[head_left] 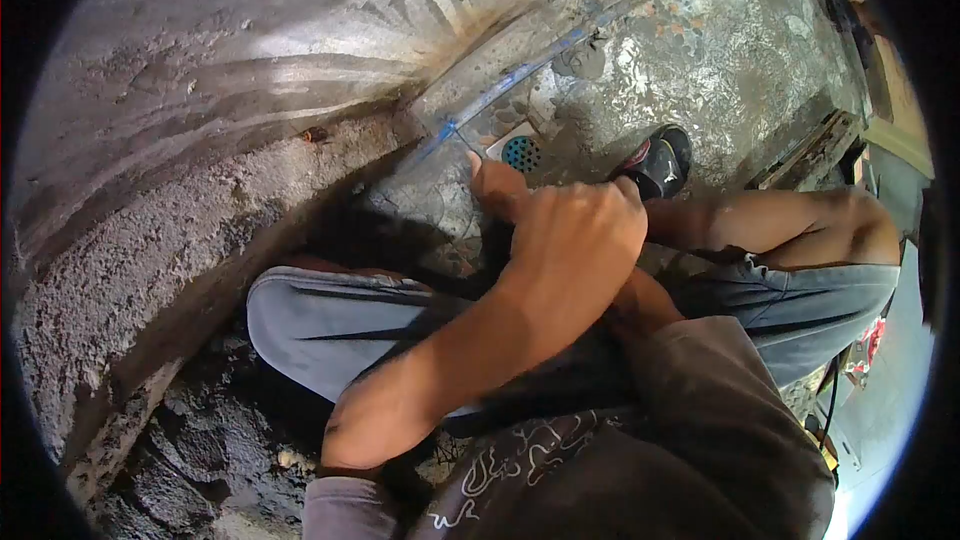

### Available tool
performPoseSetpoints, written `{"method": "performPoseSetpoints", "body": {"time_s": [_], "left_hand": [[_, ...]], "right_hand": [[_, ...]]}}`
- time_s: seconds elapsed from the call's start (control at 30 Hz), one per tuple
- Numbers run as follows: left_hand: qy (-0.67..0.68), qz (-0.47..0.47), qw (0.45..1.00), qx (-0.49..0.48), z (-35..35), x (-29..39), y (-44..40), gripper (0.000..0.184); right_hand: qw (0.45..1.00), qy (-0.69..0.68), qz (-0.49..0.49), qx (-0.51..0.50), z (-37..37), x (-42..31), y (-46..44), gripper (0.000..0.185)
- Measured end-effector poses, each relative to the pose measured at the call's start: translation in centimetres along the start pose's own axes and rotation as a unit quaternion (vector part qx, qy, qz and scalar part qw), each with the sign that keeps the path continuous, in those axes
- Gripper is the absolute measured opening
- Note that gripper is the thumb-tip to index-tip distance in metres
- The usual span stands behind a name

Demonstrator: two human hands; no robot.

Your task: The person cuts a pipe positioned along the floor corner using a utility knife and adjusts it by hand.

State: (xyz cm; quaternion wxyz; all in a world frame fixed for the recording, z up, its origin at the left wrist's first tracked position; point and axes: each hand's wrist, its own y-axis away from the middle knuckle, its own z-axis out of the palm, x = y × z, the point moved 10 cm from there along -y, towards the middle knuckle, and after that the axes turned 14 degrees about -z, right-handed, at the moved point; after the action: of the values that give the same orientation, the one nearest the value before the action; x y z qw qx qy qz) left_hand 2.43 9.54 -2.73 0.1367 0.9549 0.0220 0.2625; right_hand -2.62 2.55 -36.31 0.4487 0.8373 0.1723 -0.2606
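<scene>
My left hand [585,225] is closed, with its back and knuckles facing up. It lies across my right hand, and anything inside its fingers is hidden. My right hand [500,187] shows partly beyond it, its fingers pressed on a thin dark rod [468,146]. The rod's far end meets a blue band on a thin pipe [490,98] that runs along the foot of the wall. Just past my right hand, a round blue-green drain grate [521,153] sits in the floor.
A rough concrete wall [330,50] and ledge [190,240] rise at the left. My shod foot [662,162] rests on the wet, mottled floor [720,70]. Wooden boards [815,148] lie at the right. Dark rubble [200,450] is at the lower left.
</scene>
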Motion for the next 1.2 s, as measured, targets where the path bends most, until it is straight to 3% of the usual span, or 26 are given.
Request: {"method": "performPoseSetpoints", "body": {"time_s": [0.07, 0.13, 0.2, 0.23, 0.27, 0.33, 0.37, 0.43, 0.63, 0.77, 0.83, 0.87, 1.0, 1.1, 1.2], "left_hand": [[0.046, 0.051, 0.992, 0.103, -0.7, 0.0, -0.7, 0.019], [-0.010, -0.036, 0.994, -0.099, 1.8, -0.7, -5.2, 0.017], [-0.060, -0.018, 0.987, -0.147, 1.6, -0.6, -8.5, 0.017], [-0.093, -0.005, 0.984, -0.152, 1.7, -0.7, -10.5, 0.015], [-0.150, 0.025, 0.984, -0.091, 0.8, -0.8, -11.7, 0.015], [-0.169, -0.002, 0.967, -0.192, 3.0, -3.6, -15.8, 0.017], [-0.157, -0.003, 0.972, -0.176, 3.7, -5.2, -17.2, 0.017], [-0.140, -0.035, 0.974, -0.173, 5.1, -8.0, -19.5, 0.018], [-0.121, -0.194, 0.938, -0.260, 9.8, -14.9, -21.9, 0.036], [-0.200, -0.178, 0.928, -0.259, 14.0, -18.2, -22.4, 0.050], [-0.216, -0.188, 0.918, -0.274, 13.8, -17.9, -21.1, 0.052], [-0.187, -0.177, 0.920, -0.296, 15.0, -18.9, -21.1, 0.063], [-0.156, -0.182, 0.945, -0.225, 16.6, -19.7, -21.2, 0.064], [-0.184, -0.190, 0.938, -0.223, 16.7, -20.7, -21.1, 0.065], [-0.178, -0.172, 0.949, -0.196, 17.6, -21.6, -21.0, 0.067]], "right_hand": [[0.984, -0.098, -0.063, 0.137, -1.4, -1.3, 1.4, 0.056], [0.936, -0.189, -0.130, 0.266, -1.9, -2.6, 2.7, 0.056], [0.857, -0.273, -0.190, 0.395, -2.3, -2.3, 4.5, 0.056], [0.864, -0.278, -0.210, 0.363, -1.5, -1.1, 2.5, 0.054], [0.870, -0.284, -0.229, 0.331, 0.0, 0.6, 0.2, 0.052], [0.962, -0.169, -0.127, 0.172, -0.4, 0.4, 0.2, 0.049], [0.988, -0.098, -0.093, 0.079, -0.4, 0.4, 0.6, 0.047], [0.993, -0.109, -0.016, 0.043, -0.6, 0.7, 1.1, 0.044], [0.984, -0.162, -0.026, 0.073, -0.9, 0.8, 1.7, 0.049], [0.987, -0.161, -0.009, -0.008, 0.2, 1.8, 1.7, 0.058], [0.986, -0.164, -0.021, 0.005, 0.5, 2.5, 1.6, 0.058], [0.986, -0.163, -0.030, 0.010, 0.7, 2.8, 1.3, 0.058], [0.988, -0.129, -0.015, -0.083, -1.7, 2.7, 3.5, 0.060], [0.992, -0.120, -0.034, -0.003, -1.0, 3.2, 2.9, 0.058], [0.997, -0.073, -0.020, -0.016, -0.6, 3.0, 2.7, 0.057]]}}
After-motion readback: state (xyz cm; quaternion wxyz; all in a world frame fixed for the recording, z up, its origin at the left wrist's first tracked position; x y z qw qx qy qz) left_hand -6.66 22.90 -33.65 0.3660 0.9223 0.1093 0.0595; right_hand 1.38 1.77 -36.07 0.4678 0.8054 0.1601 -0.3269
